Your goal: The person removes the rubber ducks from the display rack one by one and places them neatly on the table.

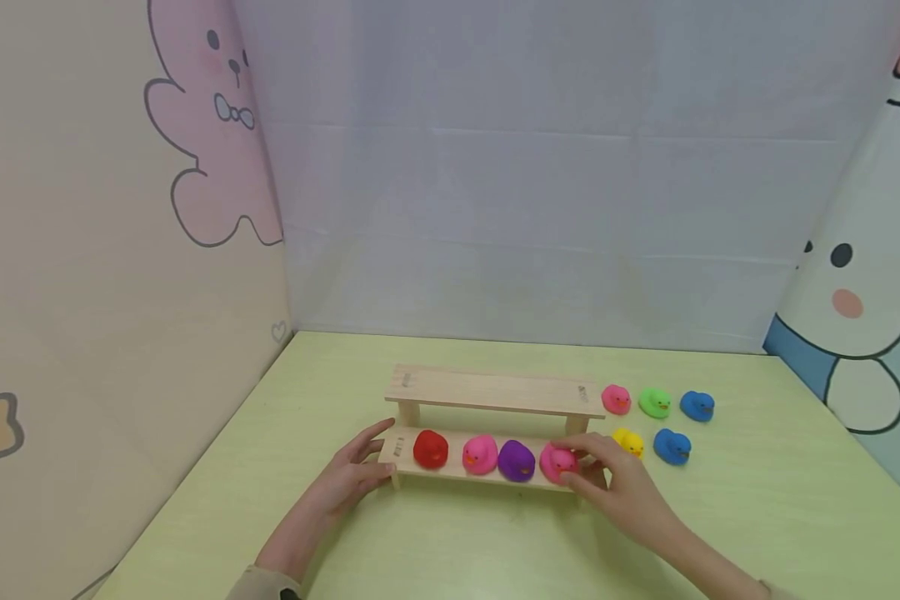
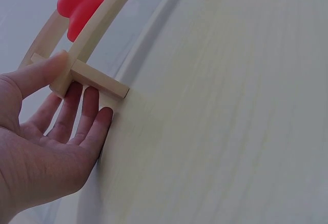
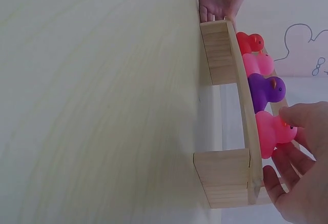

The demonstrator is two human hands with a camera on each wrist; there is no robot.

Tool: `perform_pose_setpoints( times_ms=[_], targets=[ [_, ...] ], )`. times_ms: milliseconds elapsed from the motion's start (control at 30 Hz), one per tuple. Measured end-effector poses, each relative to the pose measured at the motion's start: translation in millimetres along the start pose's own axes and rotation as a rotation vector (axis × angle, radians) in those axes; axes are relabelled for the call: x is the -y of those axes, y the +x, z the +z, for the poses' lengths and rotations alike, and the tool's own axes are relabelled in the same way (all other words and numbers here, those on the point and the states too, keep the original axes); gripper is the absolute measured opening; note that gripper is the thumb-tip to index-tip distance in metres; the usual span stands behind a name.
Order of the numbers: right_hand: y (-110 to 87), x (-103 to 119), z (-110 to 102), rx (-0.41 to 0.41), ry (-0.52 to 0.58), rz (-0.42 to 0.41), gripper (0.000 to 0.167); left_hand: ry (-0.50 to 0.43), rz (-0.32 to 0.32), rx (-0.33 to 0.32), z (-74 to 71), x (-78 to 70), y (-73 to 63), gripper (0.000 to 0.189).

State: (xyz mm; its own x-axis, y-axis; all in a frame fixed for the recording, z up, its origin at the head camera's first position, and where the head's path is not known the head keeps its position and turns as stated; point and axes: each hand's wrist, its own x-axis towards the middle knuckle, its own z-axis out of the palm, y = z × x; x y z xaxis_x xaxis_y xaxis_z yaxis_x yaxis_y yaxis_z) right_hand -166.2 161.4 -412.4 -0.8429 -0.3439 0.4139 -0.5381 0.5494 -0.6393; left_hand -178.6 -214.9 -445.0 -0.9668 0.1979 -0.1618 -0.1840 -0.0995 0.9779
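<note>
A two-step wooden rack stands on the table. Its lower step carries a red rubber duck, a pink rubber duck, a purple rubber duck and, at the right end, a second pink rubber duck. My left hand grips the left end of the lower step; in the left wrist view its thumb lies over the board and the fingers curl beneath. With thumb and fingers my right hand pinches the right-end pink duck, which sits beside the purple one in the right wrist view.
Right of the rack lie several loose ducks on the table: a pink duck, a green duck, a yellow duck, and two blue ones, a rear blue duck and a front blue duck. Printed curtains surround the table.
</note>
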Motion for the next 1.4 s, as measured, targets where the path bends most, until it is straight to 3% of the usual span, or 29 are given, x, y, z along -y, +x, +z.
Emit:
perform_pose_setpoints(
  times_ms=[700, 1033, 1200, 1400],
  targets=[
    [0.4, 3, -1, 0.034, 0.031, 0.043, 0.038, 0.001, -0.006, -0.002, -0.7, 1.1, 0.5, 0.067],
    [0.8, 5, -5, -0.019, -0.025, -0.053, 0.042, -0.005, -0.008, -0.003, -0.2, 2.2, 0.9, 0.068],
    [1.9, 8, -20, -0.077, -0.107, -0.147, 0.044, 0.009, -0.004, 0.001, 0.2, 1.8, 0.6, 0.068],
    [3.4, 14, -43, -0.094, -0.16, -0.198, 0.051, 0.014, -0.002, -0.013, 1.3, -0.2, 0.0, 0.067]
  ],
)
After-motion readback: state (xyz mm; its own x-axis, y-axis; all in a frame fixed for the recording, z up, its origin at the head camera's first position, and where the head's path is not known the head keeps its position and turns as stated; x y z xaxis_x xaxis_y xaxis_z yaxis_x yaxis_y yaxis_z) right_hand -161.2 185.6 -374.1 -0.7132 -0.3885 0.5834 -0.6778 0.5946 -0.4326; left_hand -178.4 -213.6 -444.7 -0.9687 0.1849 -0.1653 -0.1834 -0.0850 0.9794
